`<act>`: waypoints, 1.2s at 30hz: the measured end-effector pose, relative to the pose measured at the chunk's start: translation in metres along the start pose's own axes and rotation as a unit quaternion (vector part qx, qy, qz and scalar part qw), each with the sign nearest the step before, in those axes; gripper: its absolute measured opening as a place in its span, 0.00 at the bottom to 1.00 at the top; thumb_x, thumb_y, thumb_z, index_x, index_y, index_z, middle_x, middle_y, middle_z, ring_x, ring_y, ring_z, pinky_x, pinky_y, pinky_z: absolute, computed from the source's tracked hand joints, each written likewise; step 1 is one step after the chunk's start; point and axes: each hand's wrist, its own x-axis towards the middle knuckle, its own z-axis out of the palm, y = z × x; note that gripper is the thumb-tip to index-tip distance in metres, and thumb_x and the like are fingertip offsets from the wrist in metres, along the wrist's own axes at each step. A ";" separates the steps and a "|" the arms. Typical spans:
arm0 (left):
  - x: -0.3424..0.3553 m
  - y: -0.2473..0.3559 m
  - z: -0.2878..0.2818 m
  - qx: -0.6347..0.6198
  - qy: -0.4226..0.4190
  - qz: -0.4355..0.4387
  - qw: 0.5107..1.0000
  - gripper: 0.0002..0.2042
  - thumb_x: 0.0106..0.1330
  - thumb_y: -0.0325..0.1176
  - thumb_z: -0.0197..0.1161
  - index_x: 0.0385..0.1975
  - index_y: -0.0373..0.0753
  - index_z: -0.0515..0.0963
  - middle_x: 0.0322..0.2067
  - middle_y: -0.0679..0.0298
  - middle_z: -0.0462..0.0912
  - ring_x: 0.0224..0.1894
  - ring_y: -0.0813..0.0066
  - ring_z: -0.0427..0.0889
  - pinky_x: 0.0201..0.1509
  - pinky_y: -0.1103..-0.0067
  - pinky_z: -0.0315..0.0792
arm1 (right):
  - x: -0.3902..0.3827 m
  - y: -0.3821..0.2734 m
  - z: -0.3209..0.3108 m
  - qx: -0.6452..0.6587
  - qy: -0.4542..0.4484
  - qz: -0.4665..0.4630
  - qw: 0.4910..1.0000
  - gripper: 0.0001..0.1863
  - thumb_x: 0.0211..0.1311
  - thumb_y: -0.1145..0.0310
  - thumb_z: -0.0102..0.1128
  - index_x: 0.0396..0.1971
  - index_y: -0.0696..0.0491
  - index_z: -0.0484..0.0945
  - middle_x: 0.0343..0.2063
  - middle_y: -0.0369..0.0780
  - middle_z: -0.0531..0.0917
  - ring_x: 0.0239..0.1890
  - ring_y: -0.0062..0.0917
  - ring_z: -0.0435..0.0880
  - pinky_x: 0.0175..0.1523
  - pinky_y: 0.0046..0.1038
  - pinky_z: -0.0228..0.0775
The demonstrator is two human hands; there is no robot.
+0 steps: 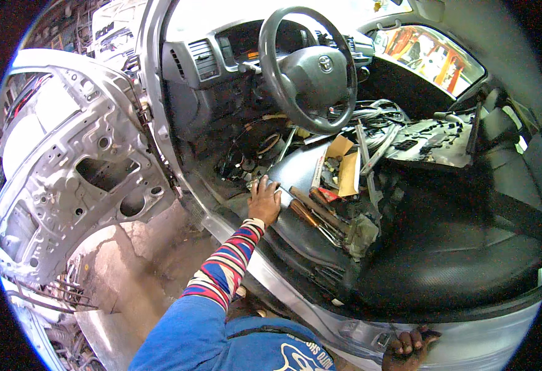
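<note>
- Hands first: our left hand point(263, 199) lies flat, fingers spread, on the grey floor mat point(302, 168) in the footwell, grasping nothing.
- Our right hand point(409, 347) curls over the silver door sill point(320, 315) below the driver's seat point(456, 247), gripping that edge as a brace.
- Landmark is the steering wheel point(308, 68): the left hand sits straight below it, low in the footwell.
- Wood-handled tools point(314, 210) lie just right of the left hand, on the seat's front edge, close to the fingers but not touching.
- Open cardboard box point(339, 167) of small parts sits below the wheel's lower rim, beyond the tools.
- Loose wiring point(252, 151) hangs below and left of the wheel, just ahead of the left fingertips; the hand is nearest to the mat and this wiring.
- Our judgement on doing it well: we keep the right-hand brace on the sill, press the mat flat, and move the fingers slowly near the wires so nothing snags.
- Stripped door point(79, 167) stands open far left of the wheel.
</note>
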 end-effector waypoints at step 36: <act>0.017 0.031 -0.015 0.065 -0.002 -0.098 0.993 0.24 0.65 0.50 0.59 0.56 0.45 0.67 0.62 0.54 0.66 0.68 0.48 0.61 0.64 0.46 0.63 | -0.002 0.002 0.004 -0.040 0.069 -0.009 0.997 0.23 0.68 0.46 0.58 0.41 0.53 0.80 0.14 0.29 0.66 0.17 0.18 0.61 0.24 0.24 0.57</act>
